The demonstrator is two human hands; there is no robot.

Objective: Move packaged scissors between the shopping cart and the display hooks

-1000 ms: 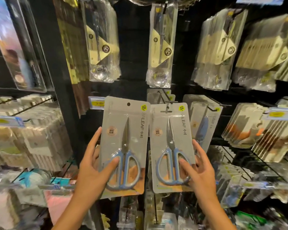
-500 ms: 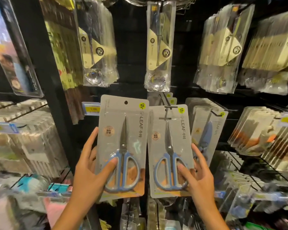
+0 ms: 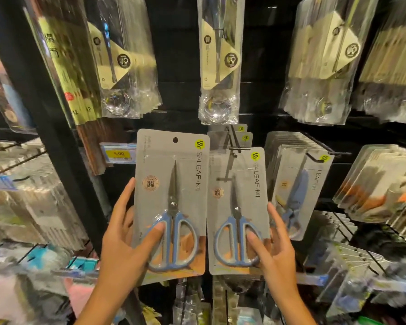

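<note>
Packs held upright, blades up: left scissors pack point(image 3: 171, 202) pinched free by left hand point(image 3: 124, 240), right scissors pack point(image 3: 238, 209) pinched by right hand point(image 3: 274, 249) at display hook point(image 3: 232, 143).

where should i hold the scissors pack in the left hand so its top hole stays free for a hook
Pinch the lower edge of the left scissors pack from the left side, as the left hand does: the card is flat and upright, and its hang hole is at the top.
</note>
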